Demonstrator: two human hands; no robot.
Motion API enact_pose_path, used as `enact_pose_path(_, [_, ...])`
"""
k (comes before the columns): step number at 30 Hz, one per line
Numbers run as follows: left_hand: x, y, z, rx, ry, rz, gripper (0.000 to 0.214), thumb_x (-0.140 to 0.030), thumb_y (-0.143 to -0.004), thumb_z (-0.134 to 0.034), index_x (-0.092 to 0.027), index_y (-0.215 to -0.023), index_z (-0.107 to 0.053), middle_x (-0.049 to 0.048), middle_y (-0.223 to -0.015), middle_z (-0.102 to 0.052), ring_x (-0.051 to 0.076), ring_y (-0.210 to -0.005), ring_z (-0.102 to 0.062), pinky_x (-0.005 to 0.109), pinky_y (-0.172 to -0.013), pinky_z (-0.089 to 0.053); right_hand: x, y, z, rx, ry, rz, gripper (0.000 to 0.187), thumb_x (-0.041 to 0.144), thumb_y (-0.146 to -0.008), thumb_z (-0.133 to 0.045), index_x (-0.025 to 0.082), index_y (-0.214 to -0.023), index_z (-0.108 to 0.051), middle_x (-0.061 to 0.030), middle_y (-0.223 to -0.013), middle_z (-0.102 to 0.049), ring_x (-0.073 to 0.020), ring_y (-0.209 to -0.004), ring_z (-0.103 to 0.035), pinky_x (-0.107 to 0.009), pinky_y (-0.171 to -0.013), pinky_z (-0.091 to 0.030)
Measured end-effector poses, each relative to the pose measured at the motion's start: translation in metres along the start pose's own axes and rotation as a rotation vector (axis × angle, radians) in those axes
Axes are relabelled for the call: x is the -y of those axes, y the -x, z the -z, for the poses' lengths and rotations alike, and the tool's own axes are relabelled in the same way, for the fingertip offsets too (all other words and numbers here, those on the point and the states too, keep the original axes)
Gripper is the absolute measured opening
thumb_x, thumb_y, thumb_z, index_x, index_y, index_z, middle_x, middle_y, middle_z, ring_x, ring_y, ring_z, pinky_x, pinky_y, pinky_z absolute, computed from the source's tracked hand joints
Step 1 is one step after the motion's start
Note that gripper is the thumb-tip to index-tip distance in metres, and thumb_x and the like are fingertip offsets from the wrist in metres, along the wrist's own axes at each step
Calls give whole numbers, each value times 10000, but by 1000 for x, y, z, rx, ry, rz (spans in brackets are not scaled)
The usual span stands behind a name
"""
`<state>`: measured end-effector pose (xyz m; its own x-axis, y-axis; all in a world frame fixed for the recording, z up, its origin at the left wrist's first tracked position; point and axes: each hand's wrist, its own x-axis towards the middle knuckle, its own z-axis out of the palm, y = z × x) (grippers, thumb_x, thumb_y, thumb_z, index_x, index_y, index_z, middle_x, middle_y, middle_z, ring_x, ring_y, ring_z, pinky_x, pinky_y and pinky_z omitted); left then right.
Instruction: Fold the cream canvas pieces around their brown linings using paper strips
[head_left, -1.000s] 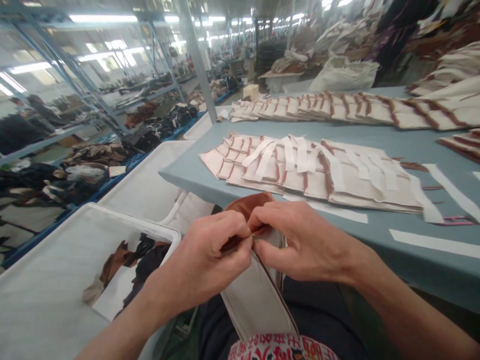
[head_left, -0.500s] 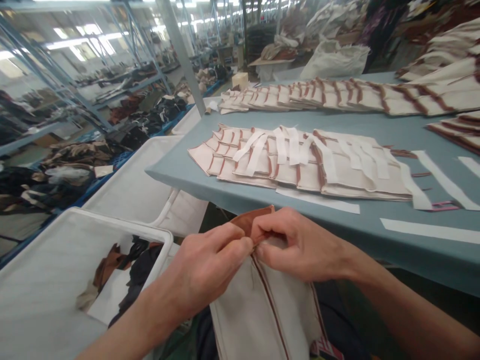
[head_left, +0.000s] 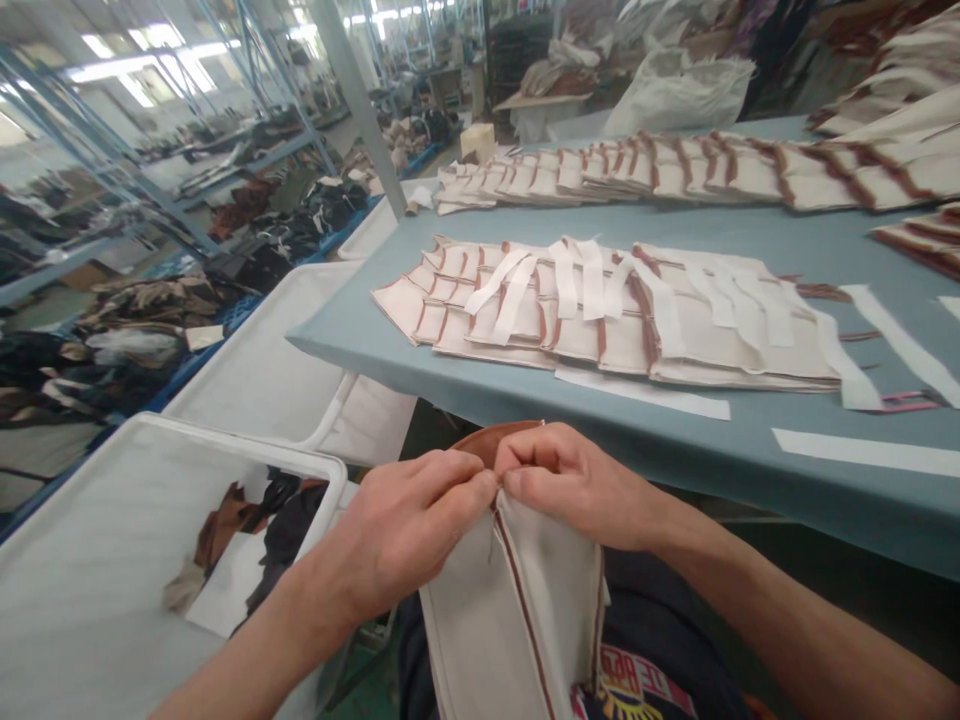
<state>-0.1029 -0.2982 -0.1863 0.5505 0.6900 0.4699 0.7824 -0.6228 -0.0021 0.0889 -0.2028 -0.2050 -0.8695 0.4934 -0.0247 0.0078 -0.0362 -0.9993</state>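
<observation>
A cream fabric piece (head_left: 480,620) with a brown seam down its middle and a brown band at the top hangs in front of my body. My left hand (head_left: 420,520) pinches its upper edge left of the seam. Close beside it, my right hand (head_left: 574,485) grips the same edge on the right, fingers curled and thumb pressed in. The fingertips of both hands nearly touch where the seam meets the edge. A loose thread dangles just under them. What exactly lies between the fingertips is hidden.
A blue-green table (head_left: 465,385) stands ahead, carrying overlapping cream pieces (head_left: 517,310), white strips (head_left: 637,392) and a pink-handled tool (head_left: 907,401). White bins (head_left: 97,560) stand on the left, one holding brown and black scraps (head_left: 247,540). A metal post (head_left: 360,110) rises at the table's far left corner.
My right hand has shifted slightly left and turned, still gripping the edge. The fabric's right side has swung inward, uncovering a printed patch on dark clothing below.
</observation>
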Motion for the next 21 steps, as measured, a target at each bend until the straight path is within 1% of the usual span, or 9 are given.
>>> enact_pose_path(2, [-1, 2, 3, 34, -21, 0, 195, -140, -1084, -387, -149, -1066, -581, 49, -885, -726, 166, -756, -704, 254, -624, -536, 3, 2, -3, -45, 136, 24, 127, 231, -742, -501, 196, -624, -472, 67, -589, -368, -85, -544, -308, -230, -491, -235])
enact_pose_path(4, [-1, 4, 4, 65, -37, -2, 220, -148, -1092, -359, -148, -1096, -579, 53, -902, -726, 171, -773, -706, 259, -628, -532, 8, 4, -4, -75, 332, 38, 107, 176, -740, -496, 183, -635, -518, 62, -577, -420, -85, -537, -352, -238, -505, -237])
enact_pose_path(7, [-1, 8, 3, 118, -56, 6, 255, -142, -1091, -328, -148, -1104, -583, 52, -902, -718, 179, -743, -693, 272, -581, -511, 17, 5, -3, -74, 613, 60, 137, 125, -760, -506, 169, -645, -565, 40, -602, -511, -91, -566, -405, -258, -549, -238])
enact_pose_path(10, [-1, 11, 2, 133, -51, -9, 250, -128, -1078, -344, -140, -1106, -592, 59, -904, -714, 190, -736, -678, 285, -569, -507, 22, 6, -4, -73, 715, 121, 156, 108, -754, -511, 170, -612, -523, 41, -584, -498, -91, -562, -377, -271, -570, -234])
enact_pose_path(12, [-2, 14, 1, 129, -35, -25, 240, -98, -1059, -384, -136, -1172, -592, 70, -951, -722, 187, -776, -678, 289, -634, -538, 21, 9, -6, -80, 625, 126, 155, 129, -755, -497, 180, -609, -501, 49, -564, -456, -94, -548, -360, -266, -555, -235])
enact_pose_path(14, [-5, 16, 1, 115, -19, -34, 300, -50, -1030, -422, -133, -1276, -571, 89, -1033, -728, 182, -850, -681, 295, -748, -570, 18, 13, -8, -86, 435, 78, 149, 186, -782, -477, 189, -638, -513, 49, -581, -441, -103, -559, -374, -254, -540, -255])
enact_pose_path(16, [-10, 18, -1, 67, -11, -30, 363, -22, -1012, -437, -125, -1340, -552, 120, -1112, -723, 188, -917, -678, 315, -835, -581, 12, 17, -9, -75, 234, 20, 173, 266, -819, -469, 192, -676, -532, 42, -614, -444, -113, -579, -393, -246, -536, -288])
enact_pose_path(19, [-18, 18, -5, -4, 9, 13, 365, -31, -1006, -444, -100, -1345, -561, 165, -1175, -709, 219, -963, -672, 354, -856, -587, 2, 18, -9, -49, 24, -21, 246, 372, -863, -507, 190, -700, -538, 57, -598, -410, -104, -539, -348, -241, -508, -286])
enact_pose_path(21, [-22, 18, -8, -34, 84, 64, 378, -35, -995, -455, -93, -1355, -557, 174, -1194, -701, 234, -1007, -672, 359, -861, -585, -3, 17, -9, -55, -57, -16, 292, 412, -878, -537, 196, -684, -514, 72, -569, -371, -93, -505, -299, -238, -485, -263])
